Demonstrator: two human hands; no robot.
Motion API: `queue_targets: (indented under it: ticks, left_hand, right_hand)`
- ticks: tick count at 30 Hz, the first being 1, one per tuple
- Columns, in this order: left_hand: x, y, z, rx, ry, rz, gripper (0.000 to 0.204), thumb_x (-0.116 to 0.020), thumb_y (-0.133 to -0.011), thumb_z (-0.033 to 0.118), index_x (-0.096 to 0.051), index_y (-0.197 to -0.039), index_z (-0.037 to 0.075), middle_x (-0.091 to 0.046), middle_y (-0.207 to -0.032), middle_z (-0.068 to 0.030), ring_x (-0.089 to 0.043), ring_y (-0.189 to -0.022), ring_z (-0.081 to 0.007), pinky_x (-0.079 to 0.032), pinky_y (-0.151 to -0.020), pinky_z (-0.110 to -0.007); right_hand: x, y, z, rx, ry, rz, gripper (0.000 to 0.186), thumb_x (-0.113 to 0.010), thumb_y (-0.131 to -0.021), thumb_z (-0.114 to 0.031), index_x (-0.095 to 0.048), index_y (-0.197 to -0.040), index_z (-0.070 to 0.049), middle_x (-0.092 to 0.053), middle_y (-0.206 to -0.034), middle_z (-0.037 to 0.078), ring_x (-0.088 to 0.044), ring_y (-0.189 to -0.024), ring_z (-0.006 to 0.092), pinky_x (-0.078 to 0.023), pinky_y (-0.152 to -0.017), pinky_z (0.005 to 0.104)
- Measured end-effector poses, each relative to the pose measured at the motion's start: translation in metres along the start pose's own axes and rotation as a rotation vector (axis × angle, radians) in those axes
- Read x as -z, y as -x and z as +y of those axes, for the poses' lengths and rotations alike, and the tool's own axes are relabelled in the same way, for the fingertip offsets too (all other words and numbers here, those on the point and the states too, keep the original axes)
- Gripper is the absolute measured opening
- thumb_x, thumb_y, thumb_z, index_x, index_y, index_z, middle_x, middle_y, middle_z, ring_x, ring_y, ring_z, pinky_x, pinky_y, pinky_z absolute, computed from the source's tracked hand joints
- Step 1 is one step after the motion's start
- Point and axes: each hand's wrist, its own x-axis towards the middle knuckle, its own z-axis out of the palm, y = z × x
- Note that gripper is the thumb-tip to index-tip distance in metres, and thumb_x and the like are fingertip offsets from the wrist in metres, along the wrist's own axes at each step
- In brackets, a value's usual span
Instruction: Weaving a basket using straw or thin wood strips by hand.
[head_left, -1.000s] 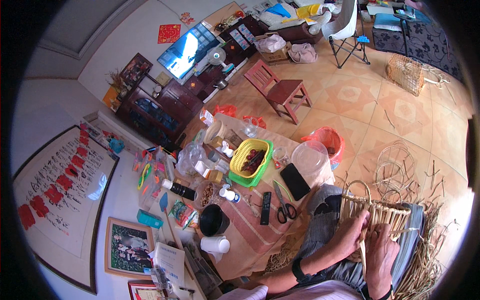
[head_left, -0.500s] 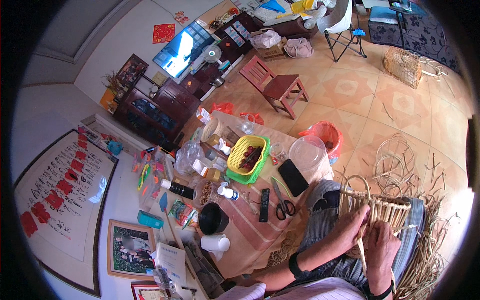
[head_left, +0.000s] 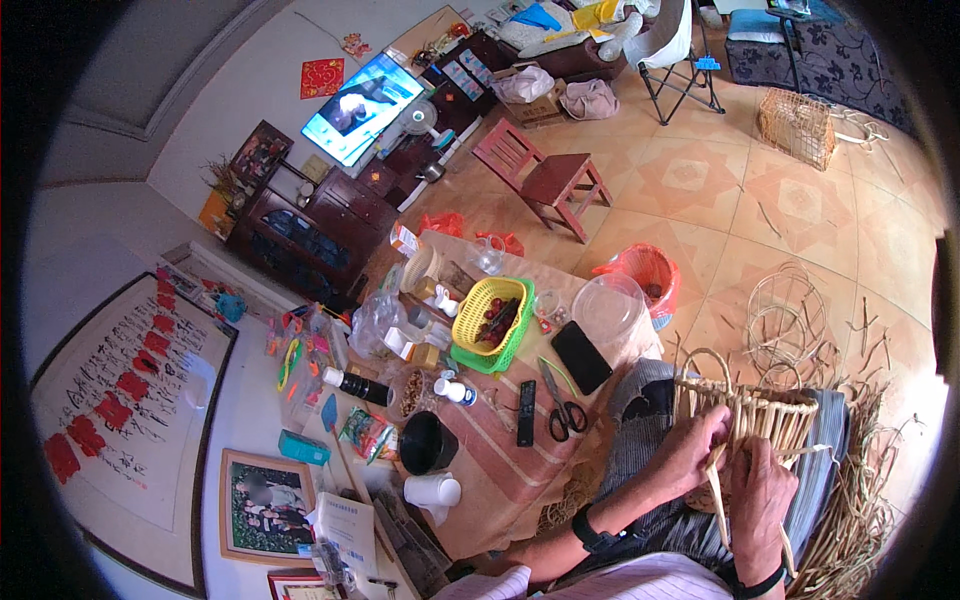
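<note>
On my lap sits a small wicker basket with a looped handle, its upright stakes showing above my hands. My left hand is closed with its fingertips against the near side of the basket. Beside it my right hand is closed in a pinch at the same wall. A pale flat weaving strip hangs down between the two hands, and another length shows below my right wrist. The exact spot where the fingers grip is partly hidden. A strip end juts out on the basket's right.
Left of my lap, the table holds scissors, a black phone, a remote control and a yellow basket. Loose weaving strands are heaped on the right. A lined bin and red chair stand beyond.
The view has shifted slightly. Both hands stay at the basket's near side, while the hanging strip has moved a little left at its top. The television picture differs.
</note>
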Motion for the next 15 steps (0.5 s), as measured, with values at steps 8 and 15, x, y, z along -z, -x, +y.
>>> queue_targets:
  ticks: [8,15]
  left_hand:
    - [-0.002,0.001,-0.01,0.049,0.238,-0.077,0.039,-0.059,-0.085,-0.011,-0.053,-0.123,-0.003,-0.069,-0.108,-0.0121,-0.065,-0.098,-0.0144,-0.052,-0.08,-0.03]
    - [-0.015,0.0,-0.02,0.051,0.141,0.032,0.043,-0.059,-0.082,-0.011,-0.051,-0.124,-0.002,-0.067,-0.103,-0.0111,-0.065,-0.094,-0.0149,-0.051,-0.077,-0.029]
  right_hand:
    - [0.006,0.0,-0.005,-0.009,-0.132,0.004,0.015,-0.072,-0.091,-0.007,-0.062,-0.102,-0.005,-0.068,-0.081,0.016,-0.069,-0.067,0.0375,-0.053,-0.059,0.0434]
    - [0.012,0.003,-0.011,-0.155,-0.354,-0.109,0.021,-0.071,-0.087,0.004,-0.058,-0.103,-0.002,-0.067,-0.074,0.019,-0.071,-0.066,0.0377,-0.053,-0.059,0.0414]
